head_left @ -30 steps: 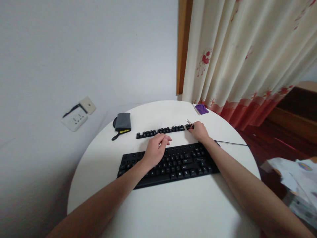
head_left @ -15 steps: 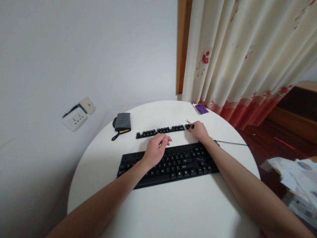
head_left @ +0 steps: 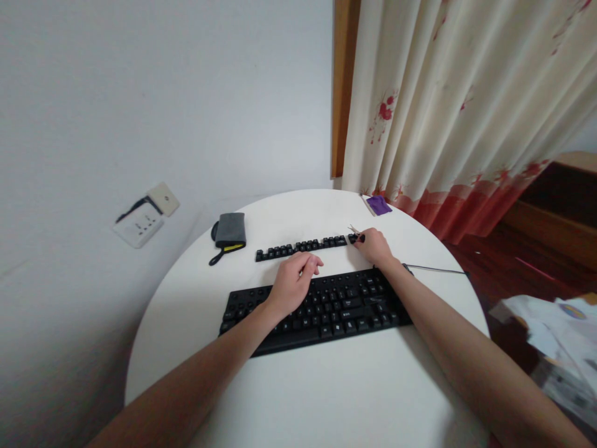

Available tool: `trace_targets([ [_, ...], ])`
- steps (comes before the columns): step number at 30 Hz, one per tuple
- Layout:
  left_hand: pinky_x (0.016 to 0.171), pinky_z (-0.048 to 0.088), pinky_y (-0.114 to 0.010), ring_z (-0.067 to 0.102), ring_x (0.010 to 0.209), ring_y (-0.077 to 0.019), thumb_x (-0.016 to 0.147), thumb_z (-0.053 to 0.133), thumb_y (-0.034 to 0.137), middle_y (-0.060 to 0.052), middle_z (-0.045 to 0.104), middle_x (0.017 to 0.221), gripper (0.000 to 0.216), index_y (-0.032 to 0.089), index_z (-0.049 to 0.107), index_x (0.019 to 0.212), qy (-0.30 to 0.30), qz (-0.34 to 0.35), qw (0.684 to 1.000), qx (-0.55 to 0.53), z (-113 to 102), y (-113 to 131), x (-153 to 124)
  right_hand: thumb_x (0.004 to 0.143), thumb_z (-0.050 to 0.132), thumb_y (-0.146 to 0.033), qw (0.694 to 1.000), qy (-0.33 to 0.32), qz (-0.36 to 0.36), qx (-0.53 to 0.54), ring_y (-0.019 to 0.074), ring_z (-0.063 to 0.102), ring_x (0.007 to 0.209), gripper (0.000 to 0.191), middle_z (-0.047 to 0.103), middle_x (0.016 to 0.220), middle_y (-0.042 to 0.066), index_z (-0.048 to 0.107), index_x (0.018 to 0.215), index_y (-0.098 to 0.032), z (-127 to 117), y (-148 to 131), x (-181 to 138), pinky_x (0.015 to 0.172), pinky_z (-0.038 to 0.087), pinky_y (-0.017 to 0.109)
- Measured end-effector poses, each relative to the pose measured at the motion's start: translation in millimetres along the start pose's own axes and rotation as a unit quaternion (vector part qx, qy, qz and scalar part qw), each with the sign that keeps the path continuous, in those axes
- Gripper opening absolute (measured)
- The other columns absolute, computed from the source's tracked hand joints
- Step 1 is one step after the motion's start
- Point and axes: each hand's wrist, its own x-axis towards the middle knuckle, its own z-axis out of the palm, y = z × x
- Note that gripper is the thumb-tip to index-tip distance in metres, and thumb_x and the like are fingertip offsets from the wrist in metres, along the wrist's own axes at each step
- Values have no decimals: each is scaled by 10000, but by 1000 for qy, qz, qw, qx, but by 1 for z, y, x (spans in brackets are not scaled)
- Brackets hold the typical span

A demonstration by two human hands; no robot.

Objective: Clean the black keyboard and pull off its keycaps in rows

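A black keyboard (head_left: 336, 311) lies on a round white table (head_left: 298, 386). My left hand (head_left: 293, 283) rests on its upper middle keys with the fingers curled loosely. Beyond it a row of loose black keycaps (head_left: 301, 246) is lined up on the table. My right hand (head_left: 373, 246) is at the right end of that row, fingers pinched on a small wire keycap puller (head_left: 357, 234) over the last keycap.
A grey pouch (head_left: 230, 231) with a black strap lies at the back left. A purple cloth (head_left: 379, 205) sits at the far edge by a flowered curtain (head_left: 448, 112). The keyboard cable (head_left: 438, 270) runs off to the right. A wall socket (head_left: 138, 224) is at the left.
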Motion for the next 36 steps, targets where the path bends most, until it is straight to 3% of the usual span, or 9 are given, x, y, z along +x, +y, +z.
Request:
trace_targets([
  [6, 771, 455, -296, 616, 781, -171, 1015, 409, 330, -21, 656, 749, 349, 170, 672, 851, -1, -2, 1000, 3, -1, 2, 0, 783, 700, -241, 1000, 5, -10, 12, 250, 686, 845, 137, 739, 877, 150, 751, 869, -146, -12, -5, -5, 723, 460, 292],
  [12, 763, 461, -298, 621, 771, -170, 1013, 408, 322, -21, 656, 745, 347, 169, 672, 847, -3, -6, 1000, 5, -1, 1, 0, 760, 703, -255, 997, 29, -57, 53, 208, 668, 777, 118, 744, 807, 85, 763, 810, -166, -62, 4, -18, 706, 460, 279],
  [18, 760, 462, -293, 626, 773, -170, 1010, 414, 324, -24, 662, 757, 347, 167, 680, 850, -5, -7, 1000, 8, -1, 1, 0, 744, 704, -272, 979, -77, -157, 104, 188, 632, 700, 139, 726, 738, 47, 766, 790, -156, -89, 6, -37, 673, 453, 285],
  [23, 728, 453, -285, 620, 747, -168, 1011, 411, 336, -21, 649, 741, 351, 169, 675, 850, -9, -10, 1000, 11, -2, 2, 0, 940, 487, -408, 942, -126, -232, 207, 183, 618, 785, 374, 721, 832, 66, 744, 888, -141, -102, -10, -49, 764, 458, 298],
  [28, 718, 449, -281, 615, 739, -166, 1013, 403, 349, -22, 648, 736, 370, 169, 673, 835, -13, -7, 1000, 18, -1, 2, 1, 1007, 342, -480, 904, -221, -280, 234, 185, 592, 887, 509, 700, 958, 61, 735, 946, -161, -112, -18, -60, 864, 434, 315],
  [36, 711, 450, -272, 617, 721, -159, 1008, 410, 339, -17, 657, 733, 358, 167, 679, 846, -20, -10, 999, 25, -1, 0, 0, 943, 507, -408, 901, -281, -292, 155, 178, 612, 768, 362, 730, 864, 53, 746, 973, -137, -107, -12, -57, 732, 449, 281],
])
